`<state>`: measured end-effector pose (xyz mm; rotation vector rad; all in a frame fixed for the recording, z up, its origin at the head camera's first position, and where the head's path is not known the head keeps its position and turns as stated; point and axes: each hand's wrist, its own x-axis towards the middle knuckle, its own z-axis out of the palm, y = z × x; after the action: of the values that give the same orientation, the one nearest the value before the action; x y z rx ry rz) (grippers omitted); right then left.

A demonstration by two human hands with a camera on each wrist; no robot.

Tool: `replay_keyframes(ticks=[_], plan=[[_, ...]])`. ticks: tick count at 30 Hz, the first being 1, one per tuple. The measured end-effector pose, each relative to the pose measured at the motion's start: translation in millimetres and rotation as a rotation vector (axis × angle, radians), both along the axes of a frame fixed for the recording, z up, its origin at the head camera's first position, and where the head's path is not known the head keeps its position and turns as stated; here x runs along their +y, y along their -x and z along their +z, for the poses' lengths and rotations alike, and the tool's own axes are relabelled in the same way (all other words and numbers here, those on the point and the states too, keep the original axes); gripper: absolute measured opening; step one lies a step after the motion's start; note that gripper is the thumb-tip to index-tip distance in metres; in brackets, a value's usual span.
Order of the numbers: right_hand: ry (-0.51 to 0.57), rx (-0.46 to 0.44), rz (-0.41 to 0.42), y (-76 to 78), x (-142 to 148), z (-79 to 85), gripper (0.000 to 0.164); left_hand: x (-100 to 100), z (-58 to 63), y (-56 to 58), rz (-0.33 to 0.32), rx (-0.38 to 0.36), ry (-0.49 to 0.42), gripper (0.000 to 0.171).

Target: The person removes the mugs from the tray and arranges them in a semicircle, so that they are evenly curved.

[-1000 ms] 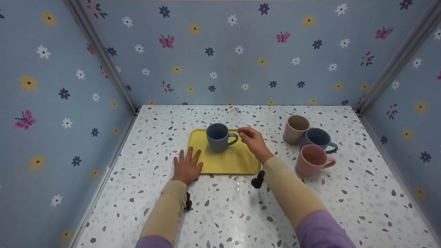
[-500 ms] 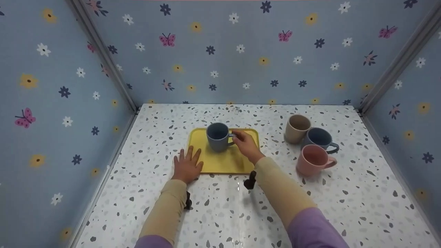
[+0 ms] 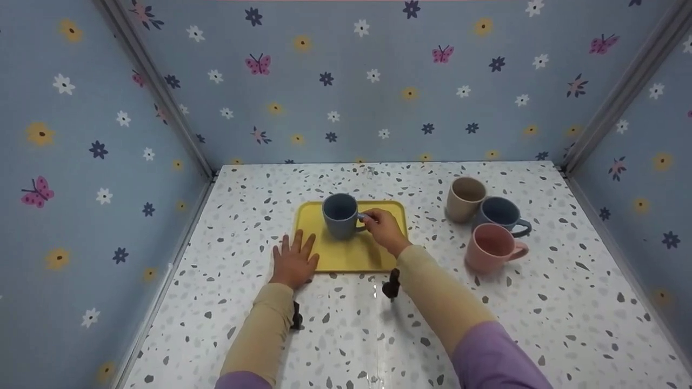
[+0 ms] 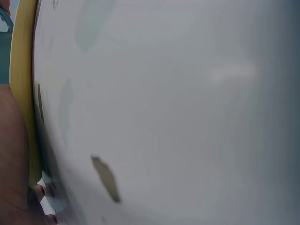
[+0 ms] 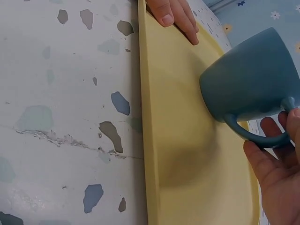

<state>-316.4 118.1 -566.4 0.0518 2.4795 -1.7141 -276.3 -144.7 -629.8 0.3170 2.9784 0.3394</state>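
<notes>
A blue mug (image 3: 340, 217) stands upright on a yellow tray (image 3: 351, 262), its handle pointing right. My right hand (image 3: 385, 229) grips that handle; in the right wrist view the fingers (image 5: 267, 164) curl round the handle (image 5: 262, 140). With fingers spread, my left hand (image 3: 293, 263) rests on the tray's near left corner. Two of its fingertips (image 5: 167, 18) lie on the tray surface in the right wrist view. Only part of the left hand (image 4: 11, 159) shows beside the tray edge (image 4: 23, 70) in the left wrist view.
Right of the tray stand a beige cup (image 3: 466, 200), a second blue mug (image 3: 500, 213) and a pink mug (image 3: 489, 249), close together. The speckled white table (image 3: 346, 324) is enclosed by flowered panels (image 3: 346, 81) at the back and both sides.
My right hand has moved left from beside the mug to its handle and taken hold of it. The left hand stays on the tray corner, and the mug stands in the same place.
</notes>
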Motion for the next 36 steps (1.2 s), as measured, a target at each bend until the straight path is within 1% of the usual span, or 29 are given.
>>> replay_keyframes(ticks=[3,6,10,13,16,19,27,30,34,36], plan=[[-0.012,-0.001,-0.015,-0.9,-2,2.3,0.021,0,0.8,0.2,-0.002,0.017,-0.014,0.062],[-0.017,0.012,-0.023,-1.8,-2,2.2,0.019,-1,-0.2,0.6,0.000,0.018,-0.025,0.062],[-0.022,0.029,-0.033,-2.4,3,1.2,0.019,-1,-2.5,0.9,-0.001,0.014,-0.021,0.062],[-0.006,0.014,-0.045,-2.0,9,1.5,0.019,-2,-2.8,0.8,0.000,0.022,-0.021,0.061],[0.017,0.000,-0.062,-1.1,17,1.5,0.019,-1,-3.3,1.6,0.002,0.017,-0.009,0.061],[0.036,0.005,-0.082,-0.4,25,2.0,0.019,-1,-3.4,2.0,0.001,0.015,0.000,0.061],[0.077,0.008,-0.134,-2.3,49,6.7,0.020,-1,2.0,-1.6,-0.001,0.035,-0.046,0.061],[0.068,0.007,-0.158,-2.4,59,7.9,0.021,-1,3.2,-1.7,0.003,0.034,-0.051,0.061],[0.047,0.010,-0.184,-2.5,73,7.5,0.023,1,2.3,-0.7,0.004,0.019,-0.028,0.062],[0.034,0.027,-0.194,-2.7,80,6.5,0.023,1,2.0,-0.7,0.003,0.022,-0.027,0.061]])
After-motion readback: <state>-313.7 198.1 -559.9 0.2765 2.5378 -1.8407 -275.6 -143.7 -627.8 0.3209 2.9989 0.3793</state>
